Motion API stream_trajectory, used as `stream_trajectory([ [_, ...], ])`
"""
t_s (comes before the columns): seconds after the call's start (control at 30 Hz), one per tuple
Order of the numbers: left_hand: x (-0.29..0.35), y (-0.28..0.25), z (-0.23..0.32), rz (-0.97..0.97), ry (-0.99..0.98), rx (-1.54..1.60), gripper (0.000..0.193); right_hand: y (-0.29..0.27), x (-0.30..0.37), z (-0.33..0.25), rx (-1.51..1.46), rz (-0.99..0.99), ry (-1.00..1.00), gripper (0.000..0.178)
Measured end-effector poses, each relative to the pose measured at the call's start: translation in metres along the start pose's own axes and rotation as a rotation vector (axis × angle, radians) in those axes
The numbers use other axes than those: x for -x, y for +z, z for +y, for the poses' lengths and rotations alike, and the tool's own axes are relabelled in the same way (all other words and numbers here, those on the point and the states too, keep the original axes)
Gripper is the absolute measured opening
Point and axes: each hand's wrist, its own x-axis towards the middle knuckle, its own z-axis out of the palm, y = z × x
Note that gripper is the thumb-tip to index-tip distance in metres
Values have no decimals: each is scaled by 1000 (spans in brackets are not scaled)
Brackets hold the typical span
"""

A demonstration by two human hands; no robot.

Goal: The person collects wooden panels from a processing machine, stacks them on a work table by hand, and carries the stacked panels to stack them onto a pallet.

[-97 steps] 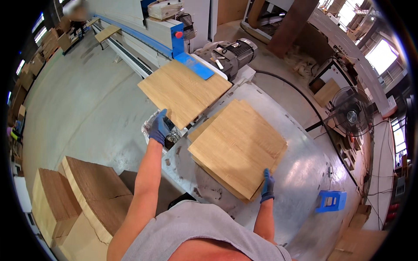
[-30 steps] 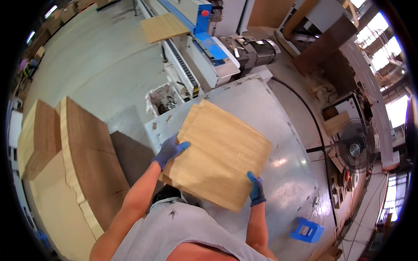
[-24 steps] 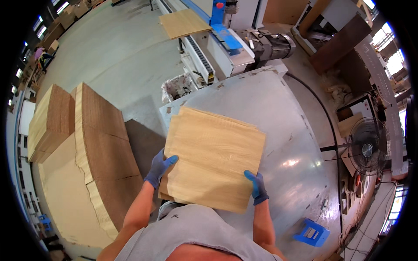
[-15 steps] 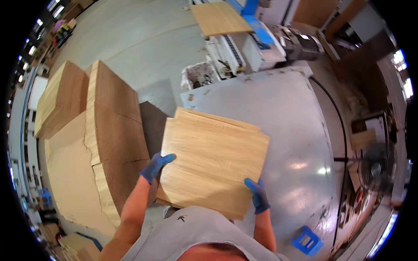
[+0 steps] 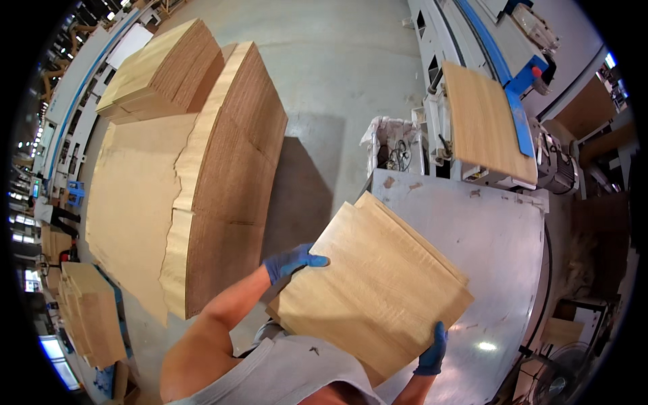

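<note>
Sitting low at the far left is a small pile [image 5: 91, 317] of wood panels; right of it stands a big stack [image 5: 233, 182], with a torn sheet [image 5: 135, 179] at its left and a shorter stack [image 5: 162, 71] beyond; then comes the person's gloved left hand [image 5: 297, 262], gripping the left edge of several boards [image 5: 374, 283], thumb on the top face, the other fingers mostly hidden; the boards lie in a loose, unsquared bundle, turned askew between the two hands, before the torso and overlapping the table [image 5: 472, 226], though whether they touch it cannot be told; farther off, a lined bin [image 5: 398, 145] stands beside a machine [image 5: 499, 40]; the gloved right hand [image 5: 433, 347] grips the bundle's lower right corner, thumb uppermost, its remaining fingers hard to make out; at right, a lone board [image 5: 482, 121] rests on the machine; the step in hand seems to be handling the bundle as one load; any further move would call for even pressure from both hands, lest the offset boards slide apart.
</note>
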Motion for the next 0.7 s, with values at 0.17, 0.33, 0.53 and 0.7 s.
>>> stream_trajectory([
  [0.17,5,15,1,62,109,-140,74,-5,14,-12,68,49,-161,65],
  [0.33,32,71,22,64,466,-234,72,-53,35,-45,110,119,-505,71],
  [0.53,43,114,11,-112,657,-558,105,-181,24,-45,-85,246,-881,70],
  [0.7,10,99,-45,-78,1021,-1016,80,-229,4,-19,-159,355,-904,69],
])
